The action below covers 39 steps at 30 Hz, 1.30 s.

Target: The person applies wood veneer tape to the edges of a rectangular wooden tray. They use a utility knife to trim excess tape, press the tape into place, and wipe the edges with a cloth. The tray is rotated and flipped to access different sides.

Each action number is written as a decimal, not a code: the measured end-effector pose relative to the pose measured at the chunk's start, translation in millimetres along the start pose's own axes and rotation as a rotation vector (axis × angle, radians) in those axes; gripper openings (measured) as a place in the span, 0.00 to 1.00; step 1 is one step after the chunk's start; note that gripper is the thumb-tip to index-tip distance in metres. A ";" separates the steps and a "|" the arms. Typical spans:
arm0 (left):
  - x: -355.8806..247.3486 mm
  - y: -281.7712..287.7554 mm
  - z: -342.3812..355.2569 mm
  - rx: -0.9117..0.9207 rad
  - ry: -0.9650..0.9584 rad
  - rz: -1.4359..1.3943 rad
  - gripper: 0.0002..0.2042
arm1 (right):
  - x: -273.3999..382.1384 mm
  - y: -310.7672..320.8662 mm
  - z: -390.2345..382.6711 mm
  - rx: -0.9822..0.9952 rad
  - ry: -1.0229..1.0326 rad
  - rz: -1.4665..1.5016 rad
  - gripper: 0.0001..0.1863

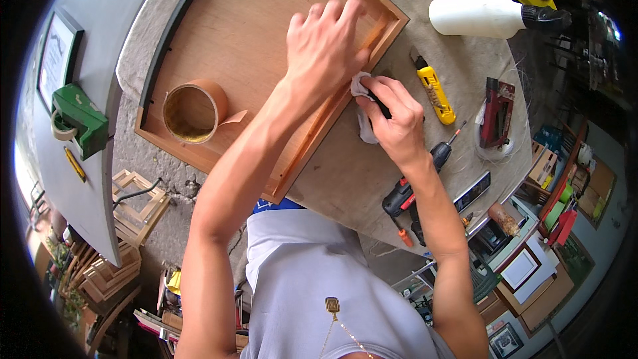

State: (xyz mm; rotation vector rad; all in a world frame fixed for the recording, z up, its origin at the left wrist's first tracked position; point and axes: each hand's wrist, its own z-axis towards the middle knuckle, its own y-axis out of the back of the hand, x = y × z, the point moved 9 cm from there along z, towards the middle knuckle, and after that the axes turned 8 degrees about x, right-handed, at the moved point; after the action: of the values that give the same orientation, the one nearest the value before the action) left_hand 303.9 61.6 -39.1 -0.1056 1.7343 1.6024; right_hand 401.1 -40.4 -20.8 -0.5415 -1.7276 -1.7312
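Observation:
A shallow wooden tray-like frame (252,33) with a thin flat panel lies tilted on the cloth-covered table. Over its right side is my left hand (325,43), palm down, fingers bent and thumb apart, with nothing visible in it; the fingertips are partly hidden. My right hand (397,119) pinches a crumpled white cloth (361,85) against the outer edge of that side. Something dark shows between its fingers, too covered to name. On the panel's near left stands a roll of brown tape (194,112), its loose end sticking out.
Right of the frame lie a yellow utility knife (436,93), a dark red staple gun (496,113), a power screwdriver (405,193) and a phone (472,191). A white spray bottle (475,14) lies farther back. A green tape dispenser (80,119) rests on the grey surface at left.

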 end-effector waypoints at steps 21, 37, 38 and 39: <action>57.3 28.7 -157.4 0.136 0.059 -0.732 0.35 | 99.9 -92.2 -34.5 0.457 0.181 -0.522 0.11; 61.9 37.0 -158.8 0.036 0.053 -0.737 0.29 | 56.1 -43.7 48.6 0.446 0.276 -0.441 0.05; 59.9 37.1 -157.8 0.036 0.045 -0.746 0.29 | 33.6 -29.2 65.1 0.396 0.237 -0.512 0.06; 59.5 36.2 -158.1 0.032 0.042 -0.749 0.29 | 19.8 -12.5 81.7 0.339 0.158 -0.516 0.09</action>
State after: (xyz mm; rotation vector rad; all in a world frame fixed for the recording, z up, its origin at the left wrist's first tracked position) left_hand 169.2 -45.4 -54.9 -0.6895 1.4888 1.0172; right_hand 366.9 36.9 -11.7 0.2061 -2.1046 -1.6896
